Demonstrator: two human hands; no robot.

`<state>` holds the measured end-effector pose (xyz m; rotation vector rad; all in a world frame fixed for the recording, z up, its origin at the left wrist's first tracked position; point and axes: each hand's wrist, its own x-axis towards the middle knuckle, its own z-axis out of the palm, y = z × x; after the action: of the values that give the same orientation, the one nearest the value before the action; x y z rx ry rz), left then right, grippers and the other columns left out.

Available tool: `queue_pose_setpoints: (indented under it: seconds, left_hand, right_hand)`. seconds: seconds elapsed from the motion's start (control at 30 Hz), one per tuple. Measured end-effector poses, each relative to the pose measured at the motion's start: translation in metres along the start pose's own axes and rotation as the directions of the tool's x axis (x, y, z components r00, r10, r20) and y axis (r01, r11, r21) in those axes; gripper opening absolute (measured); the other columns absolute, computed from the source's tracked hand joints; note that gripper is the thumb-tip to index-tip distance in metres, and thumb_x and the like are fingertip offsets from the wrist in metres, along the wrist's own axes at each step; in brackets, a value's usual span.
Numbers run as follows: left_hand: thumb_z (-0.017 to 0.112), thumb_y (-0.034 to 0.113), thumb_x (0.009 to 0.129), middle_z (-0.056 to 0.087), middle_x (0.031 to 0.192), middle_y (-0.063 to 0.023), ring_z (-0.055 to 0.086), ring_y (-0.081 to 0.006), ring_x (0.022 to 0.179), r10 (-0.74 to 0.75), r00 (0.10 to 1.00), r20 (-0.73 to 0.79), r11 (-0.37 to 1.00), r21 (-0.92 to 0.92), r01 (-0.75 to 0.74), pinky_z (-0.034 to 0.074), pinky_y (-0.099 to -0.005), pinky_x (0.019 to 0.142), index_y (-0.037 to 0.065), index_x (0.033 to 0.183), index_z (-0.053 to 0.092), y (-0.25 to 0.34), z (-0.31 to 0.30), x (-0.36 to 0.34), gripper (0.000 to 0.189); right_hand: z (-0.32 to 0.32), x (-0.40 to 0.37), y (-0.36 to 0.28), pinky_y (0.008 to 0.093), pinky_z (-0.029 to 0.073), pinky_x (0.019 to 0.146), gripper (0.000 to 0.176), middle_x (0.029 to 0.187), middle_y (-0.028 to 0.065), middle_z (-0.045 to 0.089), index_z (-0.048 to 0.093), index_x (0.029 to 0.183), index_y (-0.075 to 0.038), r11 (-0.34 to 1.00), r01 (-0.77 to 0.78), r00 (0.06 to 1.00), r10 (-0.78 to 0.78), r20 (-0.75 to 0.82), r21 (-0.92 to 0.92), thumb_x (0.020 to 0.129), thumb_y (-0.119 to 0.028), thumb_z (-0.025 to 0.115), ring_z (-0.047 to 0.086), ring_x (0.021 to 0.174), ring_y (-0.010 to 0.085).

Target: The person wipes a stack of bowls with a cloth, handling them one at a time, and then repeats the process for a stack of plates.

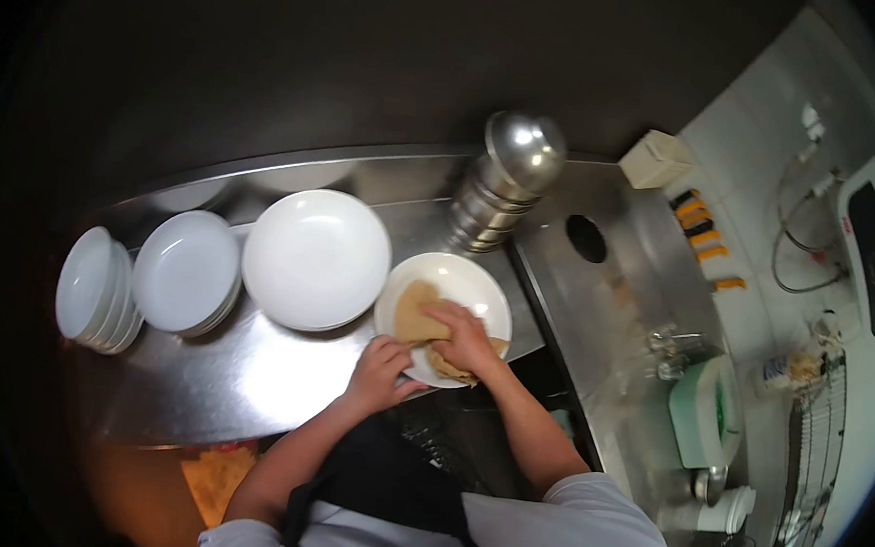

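A white plate is tilted slightly at the right end of the steel counter. In it lies a tan cloth, bunched and spilling over the plate's near right edge. My right hand is closed on the cloth and presses it against the plate's inside. My left hand grips the plate's near left rim, its fingers against a corner of the cloth. The hands partly cover the plate's lower half.
Left of the plate stand a stack of large white plates and two stacks of white bowls. Stacked metal bowls rise behind. To the right are a steel sink, a green-white container and orange-handled knives on the wall.
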<state>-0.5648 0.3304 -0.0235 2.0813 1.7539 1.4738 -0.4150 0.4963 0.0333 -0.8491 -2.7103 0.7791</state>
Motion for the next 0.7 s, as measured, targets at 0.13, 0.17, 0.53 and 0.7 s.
queue_pose_setpoints:
  seconds: [0.13, 0.17, 0.53, 0.7]
  left_hand:
    - [0.092, 0.036, 0.064, 0.055, 0.13, -0.0235, 0.054, -0.0447, 0.119, -0.065, 0.992, -0.106, 0.994, 0.076, 0.073, 0.044, -0.0483, 0.103, 0.007, 0.088, 0.066, 0.02, -0.013, 0.0, 0.045]
    - [0.092, 0.036, 0.065, 0.051, 0.137, -0.0276, 0.052, -0.0474, 0.122, -0.073, 0.982, -0.176, 0.987, 0.127, 0.097, 0.043, -0.0483, 0.105, 0.007, 0.087, 0.065, 0.025, -0.018, 0.002, 0.045]
    - [0.097, 0.036, 0.062, 0.01, 0.151, -0.054, 0.034, -0.057, 0.141, -0.193, 0.98, -0.052, 0.977, -0.1, 0.187, 0.047, -0.0437, 0.108, 0.007, 0.082, 0.067, 0.005, -0.004, -0.009, 0.046]
    - [0.098, 0.036, 0.061, 0.003, 0.158, -0.0458, 0.033, -0.0548, 0.145, -0.327, 0.945, -0.014, 0.919, -0.239, 0.315, 0.039, -0.0446, 0.116, 0.007, 0.119, 0.053, 0.002, -0.001, -0.01, 0.079]
  right_hand:
    - [-0.028, 0.013, 0.018, 0.0458, 0.041, 0.114, 0.068, 0.139, 0.0217, 0.06, 0.066, 0.135, -0.014, 0.991, 0.125, 0.963, -0.132, -0.234, -0.042, 0.069, -0.002, 0.077, 0.052, 0.133, 0.0399]
    - [-0.036, 0.021, 0.021, 0.0486, 0.041, 0.112, 0.067, 0.14, 0.0263, 0.058, 0.066, 0.135, -0.012, 0.978, 0.131, 0.922, -0.181, -0.343, -0.164, 0.069, -0.003, 0.076, 0.052, 0.131, 0.044]
    - [0.022, 0.041, 0.015, 0.0589, 0.021, 0.119, 0.088, 0.159, 0.0356, 0.024, 0.041, 0.157, -0.016, 0.95, 0.03, 0.979, -0.091, -0.181, -0.311, 0.08, -0.044, 0.073, 0.028, 0.145, 0.0526]
    - [0.029, 0.039, -0.006, 0.0542, 0.031, 0.117, 0.086, 0.154, 0.0363, 0.033, 0.045, 0.154, -0.015, 0.962, 0.222, 0.975, -0.22, 0.033, -0.158, 0.074, -0.031, 0.074, 0.038, 0.138, 0.0544]
